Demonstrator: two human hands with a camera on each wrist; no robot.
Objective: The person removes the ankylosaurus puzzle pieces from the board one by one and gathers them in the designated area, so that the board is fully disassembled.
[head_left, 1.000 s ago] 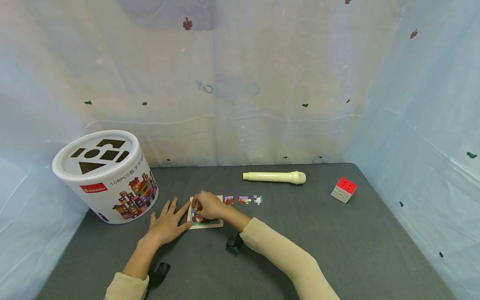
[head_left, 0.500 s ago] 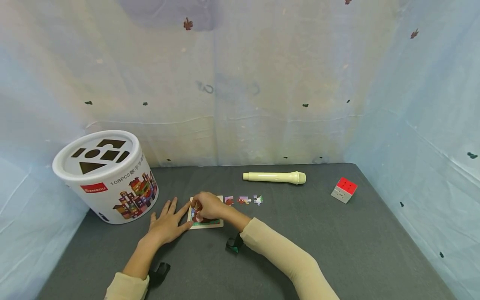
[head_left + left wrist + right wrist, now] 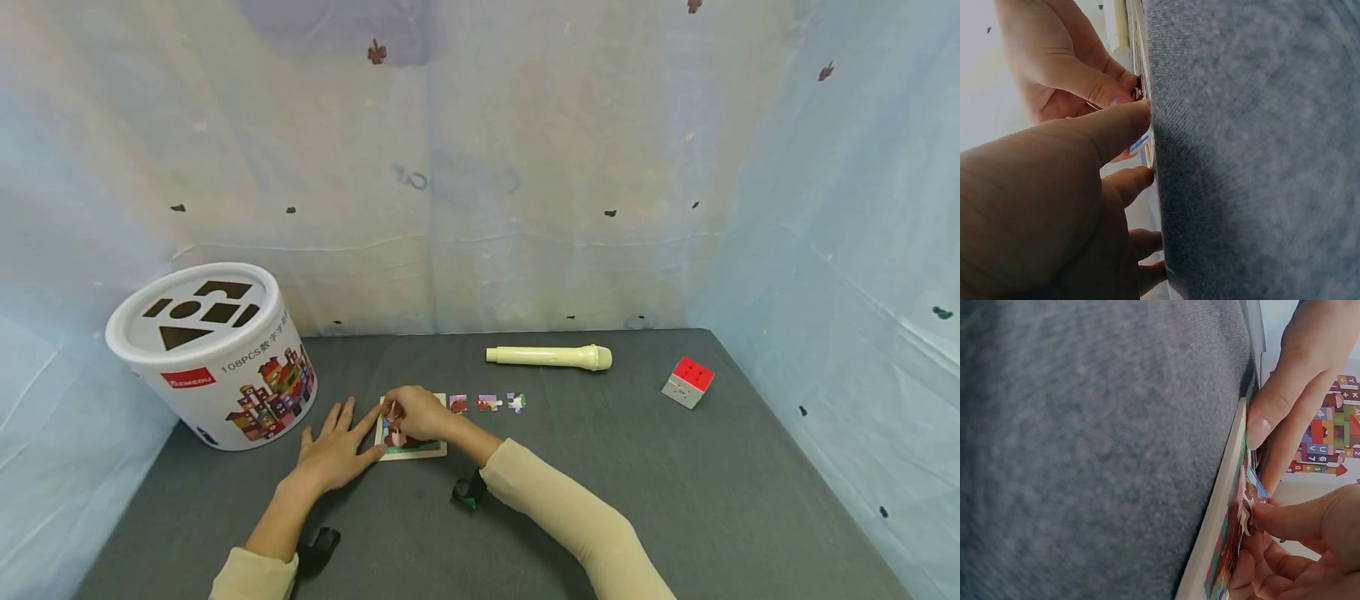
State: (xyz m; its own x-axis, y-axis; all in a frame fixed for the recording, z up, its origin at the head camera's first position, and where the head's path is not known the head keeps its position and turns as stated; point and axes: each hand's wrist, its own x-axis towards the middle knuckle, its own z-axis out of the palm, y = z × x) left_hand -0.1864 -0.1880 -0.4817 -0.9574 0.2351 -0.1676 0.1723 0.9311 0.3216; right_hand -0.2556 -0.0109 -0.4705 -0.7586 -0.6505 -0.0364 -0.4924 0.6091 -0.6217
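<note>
A small jigsaw board with a pale frame and a colourful picture lies flat on the grey table. My left hand rests beside it with fingers spread, thumb and index fingertips at its left edge. Over the upper left of the picture, my right hand is bent down with its fingers together. In the right wrist view it pinches a puzzle piece with blue on it, tilted up from the board close to the left fingertips. The right hand covers much of the picture in the head view.
Three loose puzzle pieces lie in a row right of the board. Behind them is a cream toy microphone. A red and white cube sits at the right, and a large white block bucket with shaped holes stands at the left.
</note>
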